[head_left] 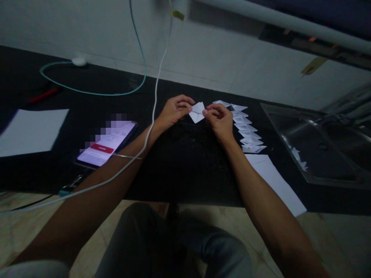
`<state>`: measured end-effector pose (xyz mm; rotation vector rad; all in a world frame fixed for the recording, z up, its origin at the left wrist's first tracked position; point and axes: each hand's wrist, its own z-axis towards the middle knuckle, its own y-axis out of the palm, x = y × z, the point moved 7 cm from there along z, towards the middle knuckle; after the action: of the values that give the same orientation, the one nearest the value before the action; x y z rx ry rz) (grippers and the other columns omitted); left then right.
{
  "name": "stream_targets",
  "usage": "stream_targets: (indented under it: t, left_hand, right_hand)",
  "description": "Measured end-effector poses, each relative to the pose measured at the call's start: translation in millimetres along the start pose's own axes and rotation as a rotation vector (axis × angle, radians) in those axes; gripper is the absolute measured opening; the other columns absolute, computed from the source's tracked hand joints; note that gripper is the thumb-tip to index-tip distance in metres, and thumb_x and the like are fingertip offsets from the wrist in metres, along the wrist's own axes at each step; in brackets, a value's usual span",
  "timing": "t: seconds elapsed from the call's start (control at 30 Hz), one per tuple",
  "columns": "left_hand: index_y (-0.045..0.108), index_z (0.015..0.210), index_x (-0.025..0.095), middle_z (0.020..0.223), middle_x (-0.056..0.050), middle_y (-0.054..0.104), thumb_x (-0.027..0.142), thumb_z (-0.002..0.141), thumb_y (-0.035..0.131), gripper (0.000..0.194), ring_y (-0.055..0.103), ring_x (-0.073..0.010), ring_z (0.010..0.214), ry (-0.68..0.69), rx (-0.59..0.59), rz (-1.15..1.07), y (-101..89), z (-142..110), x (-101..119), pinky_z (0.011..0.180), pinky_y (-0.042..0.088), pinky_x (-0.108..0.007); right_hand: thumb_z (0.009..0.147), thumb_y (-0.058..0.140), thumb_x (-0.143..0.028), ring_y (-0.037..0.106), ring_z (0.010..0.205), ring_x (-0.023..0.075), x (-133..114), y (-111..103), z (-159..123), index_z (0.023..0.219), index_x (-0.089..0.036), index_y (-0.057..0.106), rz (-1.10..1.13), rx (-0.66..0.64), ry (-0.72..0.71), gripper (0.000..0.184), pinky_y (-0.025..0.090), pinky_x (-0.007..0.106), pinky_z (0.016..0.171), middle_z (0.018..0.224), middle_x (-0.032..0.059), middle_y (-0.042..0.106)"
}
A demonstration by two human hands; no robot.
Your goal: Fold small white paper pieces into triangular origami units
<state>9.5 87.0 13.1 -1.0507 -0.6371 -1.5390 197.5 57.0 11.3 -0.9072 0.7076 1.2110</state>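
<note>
A small folded white paper (198, 112), roughly diamond-shaped, is held just above the black counter between my two hands. My left hand (177, 109) pinches its left corner. On the opposite side, my right hand (219, 119) grips the right corner between thumb and fingers. Just right of my right hand lies a row of several folded paper boats (246, 127), lined up one behind another. A stack of plain white paper (272, 181) rests below that row, partly covered by my right forearm.
A phone (108, 144) with a lit screen lies by my left forearm, and a white cable (156, 85) crosses over that arm. More white paper (34, 131) is at far left, near a red-handled tool (45, 95). A metal sink (324, 146) is at right.
</note>
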Motion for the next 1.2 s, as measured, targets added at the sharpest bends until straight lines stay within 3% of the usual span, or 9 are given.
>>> stream_targets:
  t: [0.23,0.37,0.63,0.97,1.2]
  left_hand:
    - [0.067,0.103,0.017,0.086,-0.002,0.07,0.034,0.083,0.075,0.027,0.066,-0.0141,0.078,-0.001,-0.074,0.038,9.7,-4.8,10.3,0.069,0.052,-0.025]
    - [0.067,0.091,0.015,0.087,-0.004,0.071,0.038,0.082,0.077,0.026,0.067,-0.0158,0.084,-0.001,-0.115,0.076,17.9,-7.0,15.0,0.076,0.053,-0.028]
    - [0.065,0.083,0.016,0.079,-0.003,0.07,0.043,0.082,0.078,0.03,0.065,-0.0153,0.079,-0.037,-0.119,0.065,16.3,-6.6,9.9,0.071,0.052,-0.027]
    - [0.056,0.085,0.019,0.076,-0.002,0.066,0.042,0.086,0.075,0.03,0.065,-0.0149,0.074,-0.082,-0.129,-0.013,21.1,-9.0,1.5,0.063,0.049,-0.024]
    - [0.055,0.095,0.02,0.079,-0.003,0.065,0.034,0.088,0.074,0.025,0.068,-0.0202,0.084,-0.126,-0.109,-0.033,21.4,-12.1,-1.6,0.067,0.051,-0.028]
  right_hand:
    - [0.075,0.082,-0.056,0.064,0.07,0.0161,-3.8,0.2,-1.0,0.092,-0.027,0.071,0.021,0.018,0.003,0.036,0.056,0.034,0.066,0.075,-0.0012,0.068]
    - [0.075,0.083,-0.052,0.066,0.078,0.0171,-13.6,3.7,-3.2,0.086,-0.025,0.073,0.005,-0.004,-0.041,0.031,0.056,0.035,0.072,0.083,0.0007,0.072]
    - [0.072,0.086,-0.052,0.064,0.078,0.0161,-9.4,10.1,-5.0,0.087,-0.026,0.072,0.052,-0.094,0.038,0.034,0.055,0.033,0.07,0.083,-0.0004,0.07]
    - [0.078,0.078,-0.06,0.061,0.073,0.0164,-16.6,7.3,-3.7,0.079,-0.024,0.069,-0.067,-0.059,-0.015,0.037,0.052,0.032,0.066,0.075,0.0001,0.066]
    - [0.081,0.077,-0.055,0.06,0.072,0.0159,-17.2,6.7,-4.1,0.078,-0.024,0.069,-0.1,-0.051,-0.034,0.032,0.05,0.032,0.065,0.074,-0.0002,0.065]
